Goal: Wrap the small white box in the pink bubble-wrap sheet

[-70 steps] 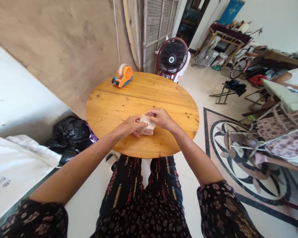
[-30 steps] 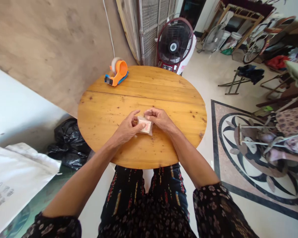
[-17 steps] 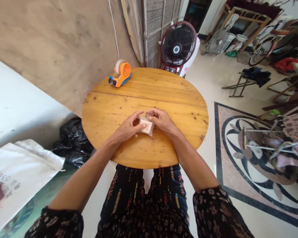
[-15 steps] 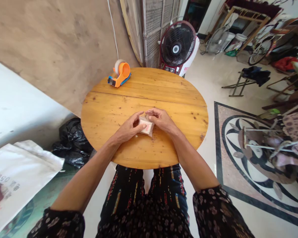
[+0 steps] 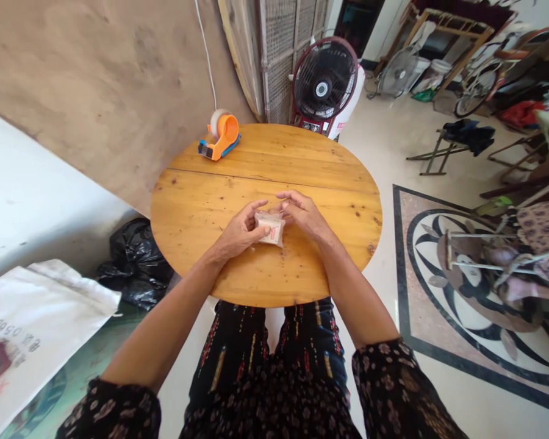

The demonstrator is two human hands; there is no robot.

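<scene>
A small whitish plastic packet [image 5: 271, 228] with a red mark lies on the round wooden table [image 5: 210, 201], near its middle. My left hand [image 5: 238, 230] grips the packet's left side, thumb on top and fingers curled. From the right, my right hand [image 5: 303, 214] holds the packet's far edge with bent fingers. Both hands rest on the tabletop.
An orange tape dispenser [image 5: 220, 134] stands at the table's far left edge. A red standing fan [image 5: 324, 85] is behind the table. Black rubbish bags [image 5: 132, 259] and a white sack [image 5: 32, 317] lie on the floor at left. Chairs and clutter fill the right side.
The packet has been pressed flatter onto the table. My right hand's fingers have shifted to the packet's far edge. The camera has tilted slightly.
</scene>
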